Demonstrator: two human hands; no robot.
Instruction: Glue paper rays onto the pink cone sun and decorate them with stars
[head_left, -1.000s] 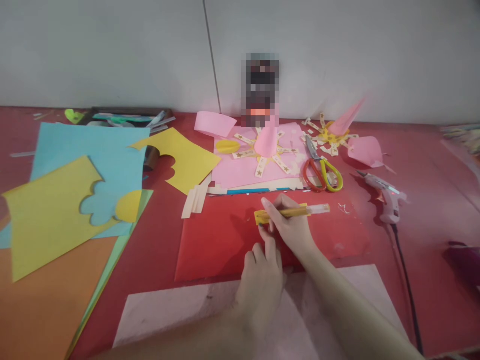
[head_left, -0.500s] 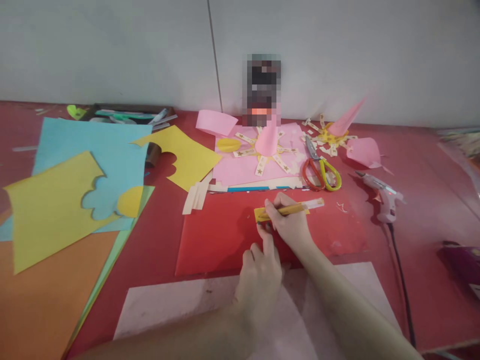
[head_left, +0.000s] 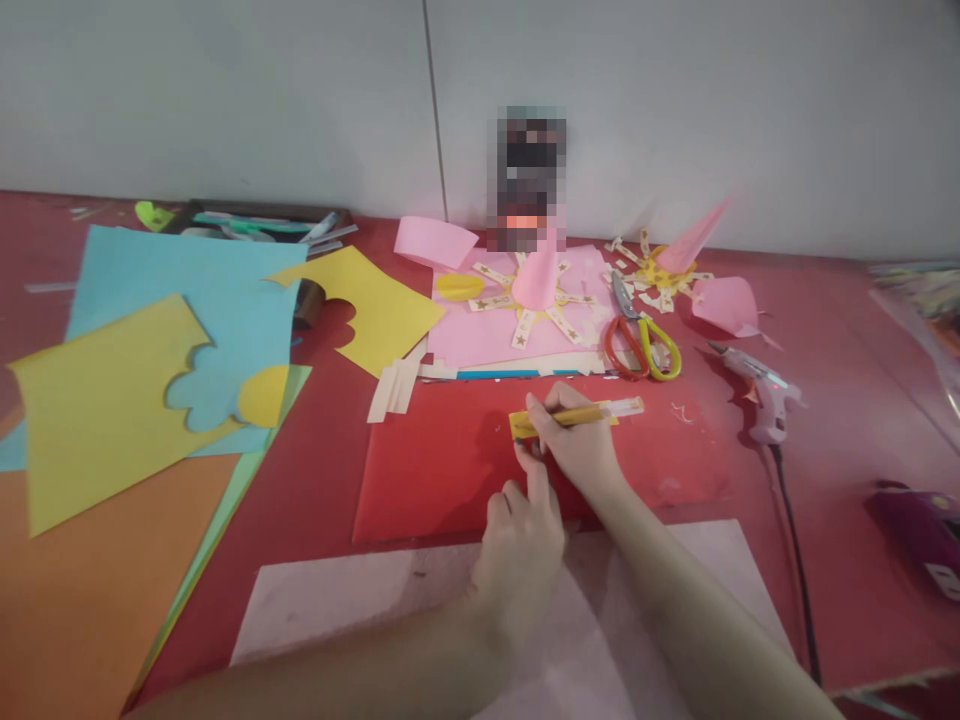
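Observation:
My right hand [head_left: 574, 435] is closed around a yellow pen [head_left: 592, 413] with a clear end. The pen tip meets a small yellow paper strip [head_left: 516, 424], partly covered by my fingers. That strip lies on a red sheet [head_left: 435, 470]. My left hand [head_left: 525, 530] reaches in from below, its index finger stretched to the strip's lower edge and the other fingers loosely bent. Just beyond the red sheet are a pink paper cone [head_left: 537, 280] with starred strips fanned around it and scissors [head_left: 637, 335] with red and yellow handles.
A glue gun [head_left: 769, 395] with a black cord lies to the right, near a purple object [head_left: 919, 535]. Yellow paper [head_left: 112, 410], blue paper [head_left: 187, 270] and orange paper [head_left: 82, 580] overlap on the left. Cream strips [head_left: 394, 388] lie left of centre. A wall [head_left: 262, 100] rises behind.
The view has shifted slightly. My hands stay at the yellow strip, with the pen still on it; its back end sits marginally lower in the picture.

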